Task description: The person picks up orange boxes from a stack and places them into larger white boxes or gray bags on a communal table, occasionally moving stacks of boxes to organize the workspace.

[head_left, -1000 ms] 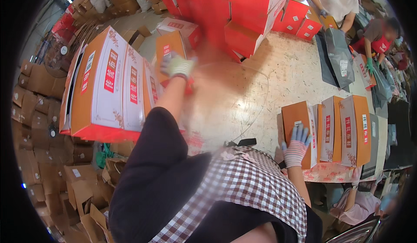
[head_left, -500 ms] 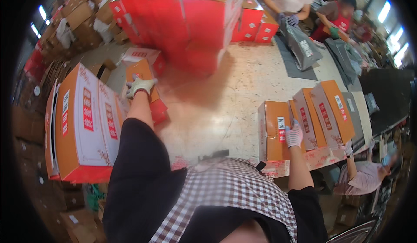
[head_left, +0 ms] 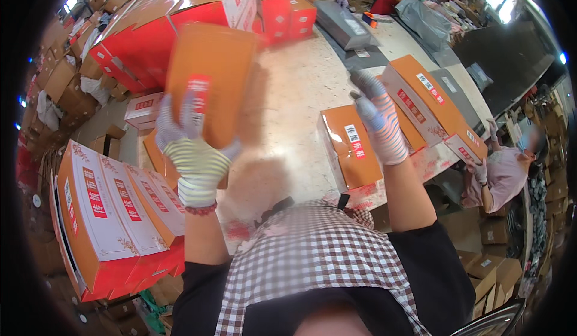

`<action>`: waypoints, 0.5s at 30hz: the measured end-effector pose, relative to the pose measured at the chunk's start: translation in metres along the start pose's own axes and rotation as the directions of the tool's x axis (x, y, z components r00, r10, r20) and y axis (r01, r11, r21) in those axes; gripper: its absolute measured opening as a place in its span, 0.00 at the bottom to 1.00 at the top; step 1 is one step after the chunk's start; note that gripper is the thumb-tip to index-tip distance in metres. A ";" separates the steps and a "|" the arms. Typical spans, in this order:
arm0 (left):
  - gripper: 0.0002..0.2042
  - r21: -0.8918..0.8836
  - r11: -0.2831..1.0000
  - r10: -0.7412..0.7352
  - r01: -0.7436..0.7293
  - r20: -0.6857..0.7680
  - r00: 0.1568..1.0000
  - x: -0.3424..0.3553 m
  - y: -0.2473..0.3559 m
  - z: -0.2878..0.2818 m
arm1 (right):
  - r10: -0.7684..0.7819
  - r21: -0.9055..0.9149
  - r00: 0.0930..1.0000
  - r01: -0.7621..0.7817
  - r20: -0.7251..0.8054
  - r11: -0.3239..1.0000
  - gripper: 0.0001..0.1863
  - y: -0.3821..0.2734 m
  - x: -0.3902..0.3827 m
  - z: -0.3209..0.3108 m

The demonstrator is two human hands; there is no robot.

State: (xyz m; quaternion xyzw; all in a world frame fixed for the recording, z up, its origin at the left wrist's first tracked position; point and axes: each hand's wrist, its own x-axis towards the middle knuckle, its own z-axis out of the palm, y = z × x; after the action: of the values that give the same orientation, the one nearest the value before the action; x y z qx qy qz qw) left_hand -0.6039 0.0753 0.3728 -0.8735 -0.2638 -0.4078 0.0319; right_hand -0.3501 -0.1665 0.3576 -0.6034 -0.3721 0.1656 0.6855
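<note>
My left hand [head_left: 195,161], in a pale striped knit glove, grips an orange shoebox [head_left: 219,89] by its near end. The box is lifted above the table and slightly blurred. My right hand [head_left: 384,125], in a striped glove with blue-grey fingertips, is raised with fingers stretched out, holding nothing. It hovers beside a closed orange shoebox [head_left: 348,152] on the table's right part. A longer shoebox with a pale printed side [head_left: 415,95] lies just beyond that hand. Another orange box [head_left: 157,155] shows partly behind my left hand.
Stacked red and orange boxes [head_left: 150,41] line the far left of the table [head_left: 282,95]. White-and-orange shoeboxes [head_left: 114,204] stand in a row at the near left. A co-worker [head_left: 496,174] at the right holds a shoebox. Grey plastic bags [head_left: 345,26] lie at the far side.
My left hand has brought an orange shoebox up from the left side above the table. My right hand has left the box it was touching and risen. The view has shifted.
</note>
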 end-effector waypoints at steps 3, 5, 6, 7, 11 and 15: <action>0.50 -0.259 0.834 0.525 -0.487 0.104 0.845 -0.002 0.039 0.002 | 0.026 0.100 0.974 -0.050 0.225 0.994 0.55 0.005 -0.001 -0.039; 0.47 -0.390 0.703 0.694 -0.595 0.190 0.695 -0.011 0.059 0.012 | 0.247 -0.019 0.916 -0.254 0.315 0.967 0.62 0.002 -0.018 -0.036; 0.45 -0.411 0.693 0.712 -0.592 0.266 0.650 -0.017 0.068 0.017 | 0.290 0.042 0.923 -0.310 0.252 0.950 0.62 0.013 -0.029 -0.042; 0.46 -0.509 0.673 0.722 -0.536 0.297 0.624 -0.011 0.069 0.018 | 0.268 0.149 0.947 -0.295 0.175 0.944 0.59 0.030 -0.048 -0.043; 0.48 -0.434 0.829 0.398 -0.352 0.016 0.917 -0.030 0.049 0.061 | 0.287 0.544 0.941 -0.148 -0.179 0.826 0.49 0.029 -0.104 -0.023; 0.48 -0.786 -0.266 -0.069 0.558 0.593 0.802 -0.053 0.098 0.105 | 0.396 0.656 0.882 -0.143 -0.255 0.741 0.36 0.047 -0.144 -0.001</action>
State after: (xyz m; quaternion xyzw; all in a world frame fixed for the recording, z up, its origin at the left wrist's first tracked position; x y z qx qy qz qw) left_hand -0.5112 -0.0032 0.2795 -0.5293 -0.0885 -0.3014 -0.7881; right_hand -0.4350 -0.2544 0.2681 -0.4126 -0.0644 0.2583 0.8712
